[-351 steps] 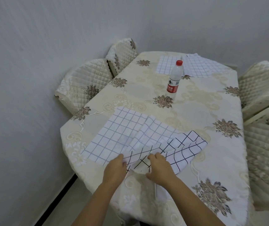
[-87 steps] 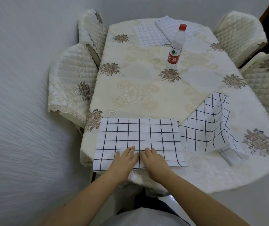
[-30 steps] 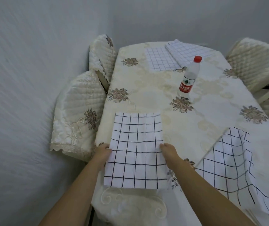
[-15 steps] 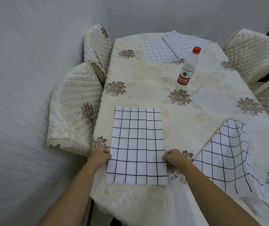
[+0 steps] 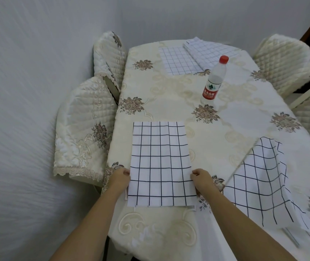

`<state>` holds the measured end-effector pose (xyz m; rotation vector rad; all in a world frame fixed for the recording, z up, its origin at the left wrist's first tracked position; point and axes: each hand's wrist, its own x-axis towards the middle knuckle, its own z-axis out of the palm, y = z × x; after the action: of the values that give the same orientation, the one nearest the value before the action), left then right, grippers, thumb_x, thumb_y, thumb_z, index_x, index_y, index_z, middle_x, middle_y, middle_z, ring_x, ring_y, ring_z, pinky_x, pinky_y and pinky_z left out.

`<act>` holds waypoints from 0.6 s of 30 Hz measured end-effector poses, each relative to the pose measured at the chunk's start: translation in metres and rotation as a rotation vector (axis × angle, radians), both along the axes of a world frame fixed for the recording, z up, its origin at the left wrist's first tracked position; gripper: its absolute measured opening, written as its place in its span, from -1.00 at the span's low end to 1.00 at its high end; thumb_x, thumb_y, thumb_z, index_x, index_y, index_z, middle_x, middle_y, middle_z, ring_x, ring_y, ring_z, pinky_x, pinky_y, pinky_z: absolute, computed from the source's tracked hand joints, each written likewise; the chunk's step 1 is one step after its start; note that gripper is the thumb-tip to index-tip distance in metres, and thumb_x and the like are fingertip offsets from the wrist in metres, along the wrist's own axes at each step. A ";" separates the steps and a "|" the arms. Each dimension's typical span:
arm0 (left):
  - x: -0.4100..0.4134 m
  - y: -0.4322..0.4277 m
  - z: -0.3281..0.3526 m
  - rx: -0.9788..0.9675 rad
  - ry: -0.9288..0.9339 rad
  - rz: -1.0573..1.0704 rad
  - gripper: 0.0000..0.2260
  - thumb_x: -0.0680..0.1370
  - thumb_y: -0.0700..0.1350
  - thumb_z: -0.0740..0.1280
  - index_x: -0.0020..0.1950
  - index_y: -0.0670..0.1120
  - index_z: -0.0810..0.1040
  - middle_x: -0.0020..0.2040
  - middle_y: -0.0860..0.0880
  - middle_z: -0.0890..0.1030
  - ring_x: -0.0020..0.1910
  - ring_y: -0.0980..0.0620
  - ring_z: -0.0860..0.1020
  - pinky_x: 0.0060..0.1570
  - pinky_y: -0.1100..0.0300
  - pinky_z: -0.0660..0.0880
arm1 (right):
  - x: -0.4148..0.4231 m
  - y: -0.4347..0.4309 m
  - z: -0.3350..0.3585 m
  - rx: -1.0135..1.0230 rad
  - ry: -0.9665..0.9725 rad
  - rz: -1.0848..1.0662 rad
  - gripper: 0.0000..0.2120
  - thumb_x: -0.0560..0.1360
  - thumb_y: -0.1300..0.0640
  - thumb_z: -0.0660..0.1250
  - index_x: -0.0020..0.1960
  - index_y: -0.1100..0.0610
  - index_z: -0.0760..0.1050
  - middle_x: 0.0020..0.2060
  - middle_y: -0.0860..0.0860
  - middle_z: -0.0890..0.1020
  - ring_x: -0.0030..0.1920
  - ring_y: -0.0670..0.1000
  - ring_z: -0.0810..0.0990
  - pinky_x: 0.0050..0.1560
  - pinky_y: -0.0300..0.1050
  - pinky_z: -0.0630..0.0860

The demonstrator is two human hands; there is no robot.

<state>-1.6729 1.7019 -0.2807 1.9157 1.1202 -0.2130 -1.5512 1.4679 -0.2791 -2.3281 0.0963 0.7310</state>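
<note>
Two hands on the folded checked cloth (image 5: 160, 162): left hand (image 5: 119, 178) pinches its left edge and right hand (image 5: 202, 180) its right edge, fingers curled. Cloth lies flat at the near edge of the bench (image 5: 169, 102). Likely light, soft and limp, so it should sag if lifted at one point, and layers may slide. Grip both side edges through all layers. Second cloth (image 5: 259, 178) lies loose to the right.
</note>
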 end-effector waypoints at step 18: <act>0.028 -0.084 -0.029 0.631 0.030 -0.870 -0.52 0.40 -0.07 0.06 0.19 -0.12 0.59 0.23 -0.06 0.58 0.20 -0.03 0.56 0.04 -0.04 0.54 | -0.043 0.050 -0.037 -0.344 -0.521 0.835 -0.48 0.39 0.05 0.07 0.27 0.22 0.44 0.24 0.13 0.55 0.25 0.14 0.52 0.01 0.14 0.58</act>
<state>-1.6446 1.6179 -0.3094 2.8918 0.2937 -0.3878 -1.5947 1.5180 -0.3166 -2.8003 -1.1106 0.4619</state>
